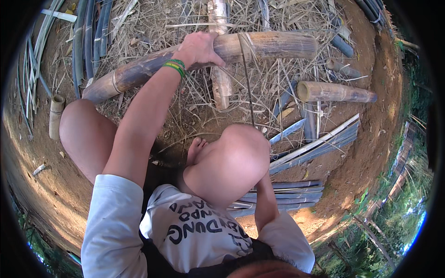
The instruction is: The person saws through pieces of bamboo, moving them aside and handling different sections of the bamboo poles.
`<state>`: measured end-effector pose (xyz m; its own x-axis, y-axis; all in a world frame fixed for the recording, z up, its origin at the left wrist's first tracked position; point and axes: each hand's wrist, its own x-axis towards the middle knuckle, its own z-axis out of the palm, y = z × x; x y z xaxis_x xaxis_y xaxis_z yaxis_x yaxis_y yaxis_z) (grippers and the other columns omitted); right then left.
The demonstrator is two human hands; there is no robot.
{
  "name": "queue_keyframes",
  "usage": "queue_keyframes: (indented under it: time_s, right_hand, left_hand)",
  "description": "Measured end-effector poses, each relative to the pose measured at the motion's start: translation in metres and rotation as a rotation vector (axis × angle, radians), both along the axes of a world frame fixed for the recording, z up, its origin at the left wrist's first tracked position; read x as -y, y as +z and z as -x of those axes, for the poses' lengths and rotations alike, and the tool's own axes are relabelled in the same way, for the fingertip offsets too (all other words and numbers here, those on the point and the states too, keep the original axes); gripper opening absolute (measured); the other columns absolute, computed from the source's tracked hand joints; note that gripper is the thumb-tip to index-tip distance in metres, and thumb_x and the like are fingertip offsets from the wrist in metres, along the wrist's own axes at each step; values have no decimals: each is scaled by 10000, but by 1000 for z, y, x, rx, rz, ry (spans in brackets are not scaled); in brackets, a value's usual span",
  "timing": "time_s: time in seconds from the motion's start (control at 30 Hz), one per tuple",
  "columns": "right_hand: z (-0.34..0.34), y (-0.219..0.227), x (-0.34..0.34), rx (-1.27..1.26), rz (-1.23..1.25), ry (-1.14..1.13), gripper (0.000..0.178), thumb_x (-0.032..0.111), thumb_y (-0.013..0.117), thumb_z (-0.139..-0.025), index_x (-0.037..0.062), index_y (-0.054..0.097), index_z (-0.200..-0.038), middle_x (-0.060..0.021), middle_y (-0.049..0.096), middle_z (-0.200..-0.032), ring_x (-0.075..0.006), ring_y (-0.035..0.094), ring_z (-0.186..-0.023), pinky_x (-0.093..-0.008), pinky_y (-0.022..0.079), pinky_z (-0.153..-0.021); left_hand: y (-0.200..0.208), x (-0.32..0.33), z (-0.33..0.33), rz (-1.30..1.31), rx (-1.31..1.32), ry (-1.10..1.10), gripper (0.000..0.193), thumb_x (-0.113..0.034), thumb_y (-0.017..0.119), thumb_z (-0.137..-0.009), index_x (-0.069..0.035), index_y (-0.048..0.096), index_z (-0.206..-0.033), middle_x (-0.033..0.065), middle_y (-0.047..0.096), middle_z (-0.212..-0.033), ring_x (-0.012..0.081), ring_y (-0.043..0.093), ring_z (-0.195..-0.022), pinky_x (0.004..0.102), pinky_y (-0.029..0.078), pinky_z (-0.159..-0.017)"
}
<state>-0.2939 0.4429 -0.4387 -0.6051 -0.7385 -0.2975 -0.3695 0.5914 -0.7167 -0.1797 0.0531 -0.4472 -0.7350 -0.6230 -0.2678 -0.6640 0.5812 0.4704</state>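
A thick bamboo pole lies crosswise in front of me, over a shorter pale log. My left hand is closed over the top of the pole left of its middle, thumb toward me; a green band circles that wrist. To the right of this hand, a thin dark strip, like a saw blade seen on edge, meets the pole and runs back toward my right knee. My right forearm goes behind that knee, which hides my right hand and whatever it may hold.
A cut bamboo tube lies at the right, and a short bamboo piece is beside my left knee. Split bamboo strips lie in bundles at the right and far left. Dry shavings cover the dirt beyond.
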Motion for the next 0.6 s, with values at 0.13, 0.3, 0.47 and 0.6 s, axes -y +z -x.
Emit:
queue_keyframes:
  time_s: [0.13,0.3,0.47,0.6]
  right_hand:
    - [13,29,118,-90,-113,61,545,417,639,-1000,-105,713,-859,-321,670,-733,-499,713,-777,-520,543,-692]
    - [20,22,189,-150,21,32,605,496,610,-990,-83,737,-865,-350,659,-774,-532,688,-812,-552,529,-736]
    - [20,42,193,-138,-47,15,624,508,597,-983,-89,740,-872,-352,673,-793,-538,692,-853,-566,537,-798]
    - [22,48,194,-131,-76,28,643,516,599,-985,-100,726,-851,-354,671,-802,-532,691,-855,-549,534,-781]
  left_hand:
    - [3,-7,-6,24,22,20,1053,-733,843,-559,-19,646,-1307,217,756,-1068,367,739,-1020,456,597,-930]
    - [29,-7,-2,-34,133,13,1081,-668,879,-598,-27,556,-1406,211,704,-1206,368,682,-1159,480,534,-1032]
    - [4,-61,15,362,14,202,1044,-512,948,-599,-59,478,-1414,151,618,-1314,348,584,-1283,540,440,-1093]
    - [4,-56,15,345,-64,222,954,-464,950,-585,-68,517,-1338,132,642,-1237,330,630,-1198,529,464,-1039]
